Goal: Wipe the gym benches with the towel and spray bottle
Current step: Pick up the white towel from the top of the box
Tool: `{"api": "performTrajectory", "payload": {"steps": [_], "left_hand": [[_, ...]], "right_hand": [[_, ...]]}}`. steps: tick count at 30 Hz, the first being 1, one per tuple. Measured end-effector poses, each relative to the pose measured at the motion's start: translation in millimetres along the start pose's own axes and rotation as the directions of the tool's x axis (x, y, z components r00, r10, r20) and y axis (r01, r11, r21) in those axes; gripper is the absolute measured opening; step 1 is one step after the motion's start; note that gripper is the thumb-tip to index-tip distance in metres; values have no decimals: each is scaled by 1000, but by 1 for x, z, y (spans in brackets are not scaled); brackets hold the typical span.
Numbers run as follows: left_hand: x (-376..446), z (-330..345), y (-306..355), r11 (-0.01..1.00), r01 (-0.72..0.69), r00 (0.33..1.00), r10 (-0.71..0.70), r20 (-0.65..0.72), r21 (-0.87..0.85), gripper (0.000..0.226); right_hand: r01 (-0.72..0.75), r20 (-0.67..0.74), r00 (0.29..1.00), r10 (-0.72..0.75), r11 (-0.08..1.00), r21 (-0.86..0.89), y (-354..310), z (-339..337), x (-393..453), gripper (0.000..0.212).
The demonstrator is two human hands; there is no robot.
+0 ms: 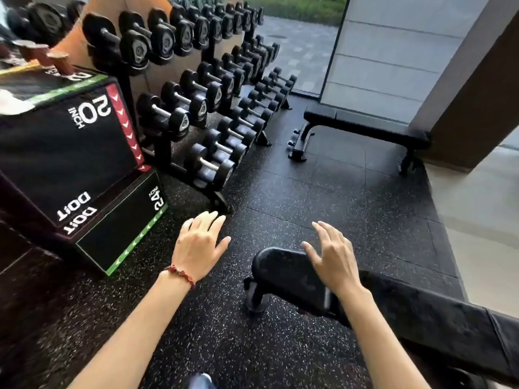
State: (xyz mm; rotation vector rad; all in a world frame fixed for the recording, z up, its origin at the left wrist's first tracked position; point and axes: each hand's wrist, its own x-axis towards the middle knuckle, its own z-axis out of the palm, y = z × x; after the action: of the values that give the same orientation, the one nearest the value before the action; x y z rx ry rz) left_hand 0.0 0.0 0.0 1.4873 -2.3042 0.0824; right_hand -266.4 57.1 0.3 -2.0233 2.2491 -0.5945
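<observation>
Above the near black padded vinyl bench (283, 269), left hand (198, 244) and right hand (332, 261) are hovering spread and empty; its firm, slick pad likely wipes easily.

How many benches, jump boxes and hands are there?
Benches: 2, the near bench and the far bench
Jump boxes: 2, the 20 inch box and the 24 inch box
Hands: 2, left hand and right hand
Total: 6

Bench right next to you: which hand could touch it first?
Probably the right hand. It hangs open over the near bench, above its rounded end. The left hand, also open and empty, is over the speckled floor beside it.
</observation>
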Motion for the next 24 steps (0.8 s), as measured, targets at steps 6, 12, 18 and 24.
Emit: {"api": "performTrajectory", "payload": {"steps": [6, 12, 18, 24], "left_hand": [[-46, 21, 5, 996, 61, 998, -62, 15, 64, 42], [-72, 29, -8, 981, 169, 981, -176, 76, 95, 44], [-69, 26, -55, 954, 281, 952, -291, 99, 101, 49], [-53, 28, -144, 908, 408, 904, -417, 95, 97, 52]], "right_hand": [[80, 90, 993, -79, 997, -7, 4, 34, -20, 52], [205, 193, 962, -195, 978, -33, -12, 57, -7, 51], [302, 224, 929, -294, 953, -4, -58, 88, 31, 51], [374, 282, 884, -373, 926, 53, -140, 145, 88, 53]]}}
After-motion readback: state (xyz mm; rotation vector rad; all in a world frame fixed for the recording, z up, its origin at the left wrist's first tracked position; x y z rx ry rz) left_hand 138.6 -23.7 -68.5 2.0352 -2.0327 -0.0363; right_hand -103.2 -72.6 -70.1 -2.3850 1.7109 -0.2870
